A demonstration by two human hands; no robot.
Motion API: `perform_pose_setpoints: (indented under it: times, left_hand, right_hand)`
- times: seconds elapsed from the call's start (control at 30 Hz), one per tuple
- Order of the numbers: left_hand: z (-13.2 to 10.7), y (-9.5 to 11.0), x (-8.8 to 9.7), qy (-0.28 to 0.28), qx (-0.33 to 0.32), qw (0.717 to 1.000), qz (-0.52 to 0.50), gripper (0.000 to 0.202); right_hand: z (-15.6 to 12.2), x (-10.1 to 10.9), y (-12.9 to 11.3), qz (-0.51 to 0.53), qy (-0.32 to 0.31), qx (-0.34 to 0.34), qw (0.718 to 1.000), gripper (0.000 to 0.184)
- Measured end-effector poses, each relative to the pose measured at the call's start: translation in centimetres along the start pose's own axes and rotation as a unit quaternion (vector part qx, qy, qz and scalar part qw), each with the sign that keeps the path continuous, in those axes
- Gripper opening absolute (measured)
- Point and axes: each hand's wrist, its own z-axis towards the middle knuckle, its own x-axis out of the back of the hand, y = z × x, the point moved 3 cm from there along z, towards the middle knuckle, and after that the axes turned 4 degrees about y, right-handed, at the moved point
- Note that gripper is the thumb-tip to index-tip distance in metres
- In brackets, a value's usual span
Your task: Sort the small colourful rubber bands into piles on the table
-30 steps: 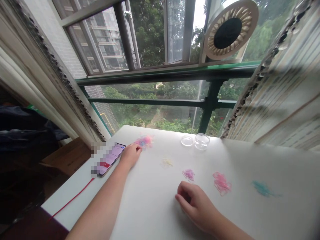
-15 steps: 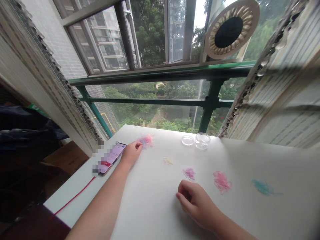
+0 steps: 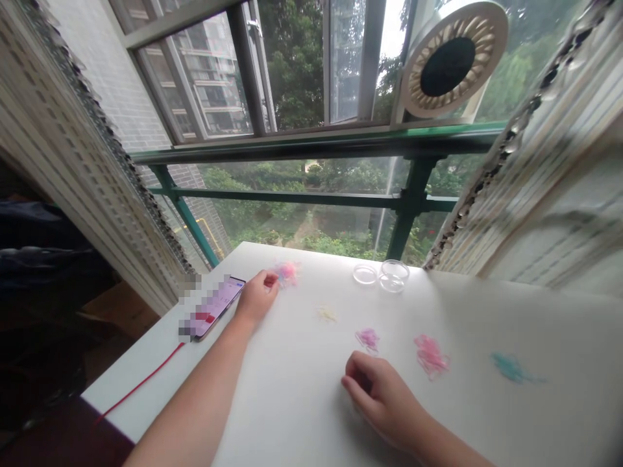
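Note:
My left hand (image 3: 256, 297) reaches across the white table (image 3: 302, 402) to a mixed pile of small coloured rubber bands (image 3: 288, 272). Its fingers are pinched together at the pile's left edge, with a bit of pink between them. My right hand (image 3: 377, 397) rests on the table nearer to me, fingers curled in; what it holds, if anything, is hidden. Just beyond it lie separate small piles: pale yellow bands (image 3: 326, 314), purple bands (image 3: 368, 338), pink bands (image 3: 431, 355) and teal bands (image 3: 510, 368).
A phone (image 3: 213, 307) with a red cable (image 3: 141, 384) lies at the table's left edge. Clear round dishes (image 3: 384, 275) sit at the far edge by the window. A round fan (image 3: 450, 61) stands on the green rail. Curtains hang left and right.
My left fingers have closed into a pinch at the mixed pile's edge. The left curtain has swung aside. My right hand has stayed in place.

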Motion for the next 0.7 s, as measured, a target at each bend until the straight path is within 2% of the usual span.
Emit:
perform_pose_setpoints:
  times: [0.13,0.27,0.43,0.53,0.7]
  left_hand:
    - [-1.5,3.2,-1.0,-0.037,-0.069,0.995,-0.057,0.014]
    - [-4.1,7.6,-2.5,-0.077,-0.164,0.974,-0.135,0.006]
    - [-6.9,11.8,-4.0,-0.131,-0.202,0.943,-0.228,0.002]
    - [-7.5,12.6,-4.4,-0.155,-0.213,0.932,-0.248,0.004]
    - [-7.6,11.9,-4.5,-0.169,-0.231,0.924,-0.253,0.004]
  right_hand:
    - [0.0,0.2,0.0,0.031,0.02,0.0,0.999,0.001]
    - [0.3,0.5,0.3,0.127,0.08,-0.031,0.988,0.021]
    - [0.7,0.6,1.5,0.256,0.157,-0.055,0.952,0.022]
    - [0.7,0.6,1.8,0.279,0.173,-0.051,0.943,0.017]
    - [0.6,0.6,1.8,0.251,0.175,-0.048,0.951,0.013]
